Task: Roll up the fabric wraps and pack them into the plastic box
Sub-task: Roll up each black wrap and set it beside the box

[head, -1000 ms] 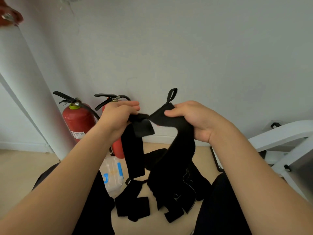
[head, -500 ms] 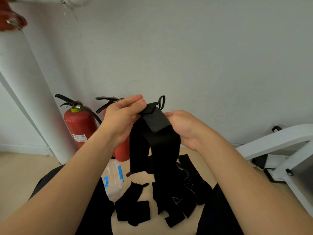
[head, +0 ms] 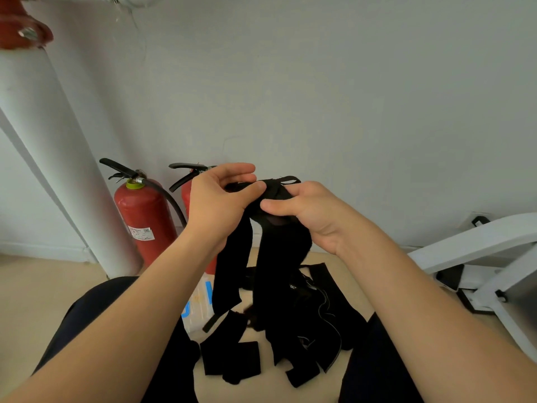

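A long black fabric wrap (head: 279, 245) hangs from both hands at chest height, its thumb loop poking out at the top. My left hand (head: 216, 199) pinches the folded top end with thumb and fingers. My right hand (head: 308, 210) grips the same end from the right, thumb across it. Two tails of the wrap drop toward the floor. More black wraps (head: 290, 338) lie in a loose heap on the floor between my knees. The clear plastic box (head: 197, 306) with blue latches sits on the floor at the left of the heap, partly hidden by the hanging tail.
Two red fire extinguishers (head: 142, 219) stand against the wall behind the box, beside a white pipe (head: 52, 170). A white metal frame (head: 476, 257) lies at the right. My dark-trousered knees flank the heap on a beige floor.
My hands have come closer together and folded the wrap's top end over. The thumb loop, upright before, now lies flat above my fingers.
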The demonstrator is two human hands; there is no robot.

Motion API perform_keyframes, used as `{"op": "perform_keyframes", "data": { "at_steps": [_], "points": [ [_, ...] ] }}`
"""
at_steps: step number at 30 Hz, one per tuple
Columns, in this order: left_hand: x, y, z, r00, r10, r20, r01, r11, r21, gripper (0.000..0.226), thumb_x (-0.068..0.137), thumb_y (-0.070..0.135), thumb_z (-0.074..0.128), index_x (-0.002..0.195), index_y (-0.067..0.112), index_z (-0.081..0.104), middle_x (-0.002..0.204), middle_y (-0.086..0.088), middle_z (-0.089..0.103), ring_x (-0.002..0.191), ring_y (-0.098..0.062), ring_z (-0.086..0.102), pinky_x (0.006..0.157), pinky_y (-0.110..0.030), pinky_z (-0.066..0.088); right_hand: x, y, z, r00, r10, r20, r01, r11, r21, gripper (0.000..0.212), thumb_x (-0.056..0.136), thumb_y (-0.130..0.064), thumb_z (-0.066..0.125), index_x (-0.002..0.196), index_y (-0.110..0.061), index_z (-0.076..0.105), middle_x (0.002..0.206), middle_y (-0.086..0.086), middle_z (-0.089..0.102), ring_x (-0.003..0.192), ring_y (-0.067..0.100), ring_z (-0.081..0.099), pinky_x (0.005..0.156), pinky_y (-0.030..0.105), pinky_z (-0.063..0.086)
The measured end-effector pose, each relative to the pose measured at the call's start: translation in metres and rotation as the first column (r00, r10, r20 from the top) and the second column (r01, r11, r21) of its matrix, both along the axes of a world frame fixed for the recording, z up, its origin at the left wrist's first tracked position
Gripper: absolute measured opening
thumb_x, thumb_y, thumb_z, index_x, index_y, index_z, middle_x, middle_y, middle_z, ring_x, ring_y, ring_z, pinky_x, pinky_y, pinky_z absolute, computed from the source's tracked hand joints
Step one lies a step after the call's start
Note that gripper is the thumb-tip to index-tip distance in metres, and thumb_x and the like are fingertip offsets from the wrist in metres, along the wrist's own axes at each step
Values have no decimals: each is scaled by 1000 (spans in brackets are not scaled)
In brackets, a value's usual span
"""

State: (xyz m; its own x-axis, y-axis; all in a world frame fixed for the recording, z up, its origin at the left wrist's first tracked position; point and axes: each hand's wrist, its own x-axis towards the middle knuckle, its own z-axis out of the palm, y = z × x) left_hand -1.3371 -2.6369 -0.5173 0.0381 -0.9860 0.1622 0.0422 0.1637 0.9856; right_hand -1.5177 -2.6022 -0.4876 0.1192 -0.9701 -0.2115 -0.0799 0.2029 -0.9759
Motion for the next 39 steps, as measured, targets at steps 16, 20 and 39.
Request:
{"op": "perform_keyframes", "data": {
  "at_steps": [16,20,39],
  "points": [
    [5,11,6,642,25,767,441,806,-395,31,106,16,65,136,23,73,115,-2,67,102,-18,56,97,-27,41,4,3,8,898,-190,-398,190,981,-39,46,111,-47,52,80,-17,65,66,1,58,63,20,55,65,32,41],
    [5,9,5,604,140,785,429,773,-468,22,106,7,61,118,15,78,96,1,76,85,-17,51,80,-18,38,5,5,4,931,-212,-297,236,971,48,40,102,-49,63,78,-17,67,62,0,62,67,22,58,73,36,44],
    [21,22,-20,381,-374,846,472,865,170,49,91,51,82,75,6,74,66,-15,71,54,-16,63,52,-30,43,11,46,-24,315,-94,-944,-384,897,-217,25,95,0,62,112,-18,69,96,7,62,84,32,61,62,38,42]
  ]
}}
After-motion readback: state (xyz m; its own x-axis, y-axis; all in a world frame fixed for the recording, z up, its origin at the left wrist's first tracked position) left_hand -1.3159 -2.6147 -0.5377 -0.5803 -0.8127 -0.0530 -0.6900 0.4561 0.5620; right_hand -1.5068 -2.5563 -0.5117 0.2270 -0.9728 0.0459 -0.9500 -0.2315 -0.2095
